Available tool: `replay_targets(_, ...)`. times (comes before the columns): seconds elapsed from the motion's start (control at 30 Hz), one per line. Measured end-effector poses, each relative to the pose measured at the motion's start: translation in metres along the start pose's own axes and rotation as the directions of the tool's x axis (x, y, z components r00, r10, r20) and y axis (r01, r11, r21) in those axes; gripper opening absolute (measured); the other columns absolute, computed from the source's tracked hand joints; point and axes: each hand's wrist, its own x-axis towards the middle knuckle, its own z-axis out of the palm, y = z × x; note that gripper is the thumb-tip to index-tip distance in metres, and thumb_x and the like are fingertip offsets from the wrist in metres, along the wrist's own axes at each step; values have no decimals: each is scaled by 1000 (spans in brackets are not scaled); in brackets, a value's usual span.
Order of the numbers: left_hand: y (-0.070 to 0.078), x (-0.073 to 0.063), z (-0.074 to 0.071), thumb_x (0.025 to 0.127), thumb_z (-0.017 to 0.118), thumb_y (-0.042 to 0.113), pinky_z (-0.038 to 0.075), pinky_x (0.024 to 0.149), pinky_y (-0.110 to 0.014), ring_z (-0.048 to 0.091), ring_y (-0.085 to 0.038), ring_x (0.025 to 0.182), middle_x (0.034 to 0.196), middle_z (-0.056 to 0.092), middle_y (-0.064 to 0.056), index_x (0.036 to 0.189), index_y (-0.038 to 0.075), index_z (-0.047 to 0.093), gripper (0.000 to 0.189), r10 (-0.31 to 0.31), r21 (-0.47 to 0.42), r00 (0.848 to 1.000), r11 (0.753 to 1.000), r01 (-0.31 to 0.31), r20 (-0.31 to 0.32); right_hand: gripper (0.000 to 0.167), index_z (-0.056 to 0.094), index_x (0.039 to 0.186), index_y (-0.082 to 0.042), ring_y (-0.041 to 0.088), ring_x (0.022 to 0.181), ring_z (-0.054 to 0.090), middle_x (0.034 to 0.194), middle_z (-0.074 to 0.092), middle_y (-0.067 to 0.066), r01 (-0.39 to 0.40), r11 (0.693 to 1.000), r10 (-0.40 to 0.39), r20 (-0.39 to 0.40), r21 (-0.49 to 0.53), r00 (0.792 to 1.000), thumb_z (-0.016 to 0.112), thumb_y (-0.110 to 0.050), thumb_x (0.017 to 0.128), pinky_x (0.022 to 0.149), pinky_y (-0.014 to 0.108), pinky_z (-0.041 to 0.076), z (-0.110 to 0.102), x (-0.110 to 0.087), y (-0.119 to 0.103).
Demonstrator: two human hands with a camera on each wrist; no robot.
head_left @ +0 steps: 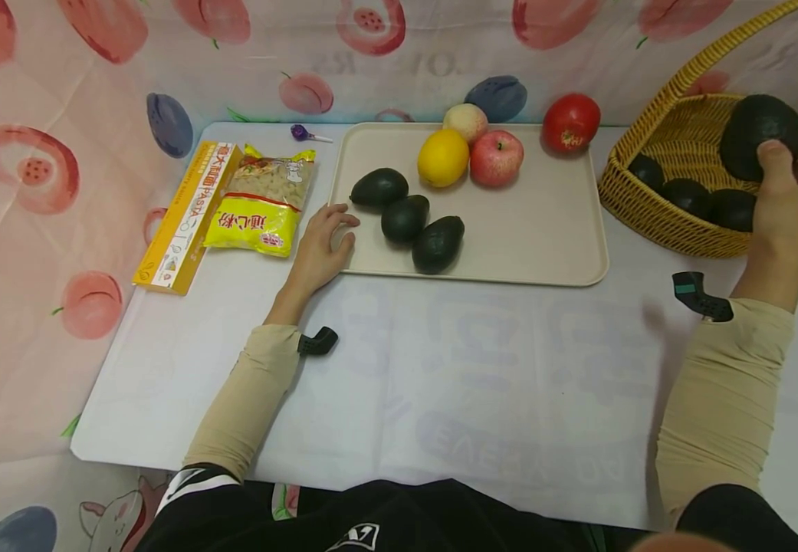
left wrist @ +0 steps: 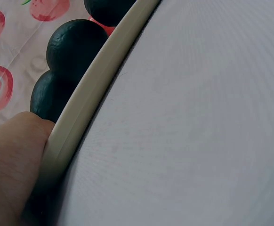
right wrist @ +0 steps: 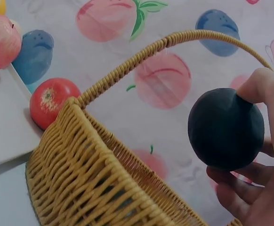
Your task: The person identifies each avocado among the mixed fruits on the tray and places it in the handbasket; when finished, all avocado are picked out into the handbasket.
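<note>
Above the wicker basket (head_left: pixel 678 230), my right hand (head_left: pixel 795 180) grips a dark avocado (head_left: pixel 763 134), with thumb and fingers round its sides. The right wrist view shows this avocado (right wrist: pixel 226 129) held clear of the basket's rim. Several dark avocados (head_left: pixel 688 198) lie inside the basket. My left hand (head_left: pixel 323 244) rests at the left edge of the beige tray (head_left: pixel 530 238), its fingers over the rim. Beside it on the tray sit three avocados (head_left: pixel 405 219). Behind them are a yellow lemon-like fruit (head_left: pixel 443 158), a red apple (head_left: pixel 497 159) and a pale peach-like fruit (head_left: pixel 466 123).
A red tomato-like fruit (head_left: pixel 571 123) sits at the tray's back right corner, near the basket. Left of the tray lie a pasta bag (head_left: pixel 261 203), a yellow pasta box (head_left: pixel 188 218) and a purple lollipop (head_left: pixel 300 133). The basket's tall handle (right wrist: pixel 141 56) arches over its opening.
</note>
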Motion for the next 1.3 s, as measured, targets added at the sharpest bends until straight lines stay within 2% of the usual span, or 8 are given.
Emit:
replay_targets(0.17, -1, 1, 0, 91, 54, 14, 20, 118, -46, 28, -30, 141, 138, 48, -10, 110, 11, 63, 21, -2, 1, 1000, 1000, 2, 1, 41, 56, 123, -29, 1, 113, 46, 126, 52, -11, -42, 999, 42, -5, -22, 999, 66, -18, 85, 106, 16, 30, -3, 3, 5)
replay_targets(0.37, -1, 0, 0, 91, 54, 14, 20, 118, -46, 28, -30, 142, 139, 48, -10, 111, 11, 63, 22, -6, 1, 1000, 1000, 6, 5, 48, 51, 127, -33, -1, 110, 45, 129, 50, -13, -46, 990, 48, 13, -130, 999, 66, -17, 84, 103, 16, 28, -4, 6, 12)
replay_targets(0.7, -1, 0, 0, 91, 53, 15, 20, 118, -46, 27, -30, 142, 139, 48, -9, 111, 12, 62, 22, -9, 0, 1000, 1000, 9, 7, 57, 44, 132, -33, 1, 123, 41, 137, 42, -13, -36, 987, 50, 84, -157, 995, 66, -12, 84, 110, 20, 26, -3, 0, 13)
replay_targets(0.9, -2, 0, 0, 91, 54, 15, 19, 118, -46, 27, -30, 142, 139, 48, -9, 111, 12, 62, 22, -4, -1, 1000, 1000, 4, 6, 61, 42, 133, -35, 1, 132, 35, 141, 36, -14, -38, 980, 59, 104, -195, 993, 66, -10, 84, 115, 23, 23, -1, 5, 15)
replay_targets(1.07, -2, 0, -1, 91, 54, 15, 19, 118, -46, 27, -29, 142, 139, 48, -9, 111, 12, 62, 22, -7, -3, 1000, 1000, 7, 5, 61, 39, 135, -36, 1, 133, 34, 142, 35, -15, -21, 965, 54, 121, -263, 991, 65, -12, 85, 116, 22, 21, 0, 11, 21)
replay_targets(1.3, -1, 0, 1, 90, 54, 13, 20, 118, -45, 28, -30, 142, 138, 49, -9, 111, 11, 62, 22, -1, -9, 1000, 1000, 1, 2, 62, 41, 135, -36, 2, 133, 35, 141, 38, -16, -4, 962, 45, 147, -273, 988, 66, -10, 84, 116, 22, 22, -2, 19, 28)
